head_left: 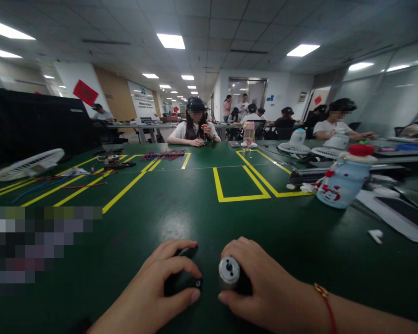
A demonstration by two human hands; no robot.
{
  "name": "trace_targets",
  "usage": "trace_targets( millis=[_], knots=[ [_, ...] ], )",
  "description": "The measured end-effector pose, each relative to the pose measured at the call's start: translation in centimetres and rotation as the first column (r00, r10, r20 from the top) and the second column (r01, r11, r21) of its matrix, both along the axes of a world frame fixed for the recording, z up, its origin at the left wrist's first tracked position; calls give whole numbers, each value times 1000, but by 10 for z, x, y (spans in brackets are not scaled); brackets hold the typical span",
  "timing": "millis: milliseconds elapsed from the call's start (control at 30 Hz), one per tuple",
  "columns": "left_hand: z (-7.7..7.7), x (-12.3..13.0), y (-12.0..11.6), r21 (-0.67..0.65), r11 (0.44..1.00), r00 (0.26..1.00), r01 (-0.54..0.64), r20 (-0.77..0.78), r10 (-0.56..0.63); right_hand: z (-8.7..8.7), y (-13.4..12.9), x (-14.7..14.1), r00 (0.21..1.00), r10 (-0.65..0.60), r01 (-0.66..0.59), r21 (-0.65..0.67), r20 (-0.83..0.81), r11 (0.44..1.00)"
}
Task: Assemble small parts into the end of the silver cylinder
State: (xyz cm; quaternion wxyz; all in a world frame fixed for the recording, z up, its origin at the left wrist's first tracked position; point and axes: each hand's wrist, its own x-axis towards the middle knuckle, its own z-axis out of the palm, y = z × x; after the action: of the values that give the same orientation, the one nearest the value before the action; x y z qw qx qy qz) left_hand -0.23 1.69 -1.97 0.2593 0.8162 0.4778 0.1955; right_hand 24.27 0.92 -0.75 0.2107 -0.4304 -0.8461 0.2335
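My left hand (pixel 163 283) is over the green table (pixel 181 204), its thumb and index finger closed around a small black part (pixel 198 283) with a light ring at its centre. Just to the right, my right hand (pixel 257 283) grips a silver metal cylinder (pixel 229 273), whose round end faces the camera and shows a dark centre and small holes. A narrow gap separates the black part from the cylinder. The red bracelet (pixel 325 304) is on my right wrist.
A blue bottle (pixel 344 178) with a red top stands at the right, near a white earbud-like item (pixel 375 235) and papers. Wires (pixel 165 155) and yellow tape (pixel 244 199) lie farther back. A person (pixel 195 125) sits opposite; a black monitor (pixel 38 125) is left.
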Motion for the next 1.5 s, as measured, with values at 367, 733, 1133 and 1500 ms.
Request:
trace_targets(
  millis=[367, 733, 1133, 1500],
  knots=[
    [28, 22, 6, 95, 995, 975, -22, 223, 1, 0, 0, 1, 1000, 19, -19, 2, 6, 1000],
    [31, 43, 7, 216, 970, 970, 110, 189, -152, -6, 3, 1, 1000, 18, -18, 36, 17, 999],
    [31, 41, -5, 77, 994, 961, 83, 257, -100, -9, 1, 2, 1000, 25, -24, 76, -5, 997],
    [32, 47, -7, 10, 995, 949, 102, 298, -101, -9, 1, 0, 999, 39, -40, 107, 11, 993]
  ],
)
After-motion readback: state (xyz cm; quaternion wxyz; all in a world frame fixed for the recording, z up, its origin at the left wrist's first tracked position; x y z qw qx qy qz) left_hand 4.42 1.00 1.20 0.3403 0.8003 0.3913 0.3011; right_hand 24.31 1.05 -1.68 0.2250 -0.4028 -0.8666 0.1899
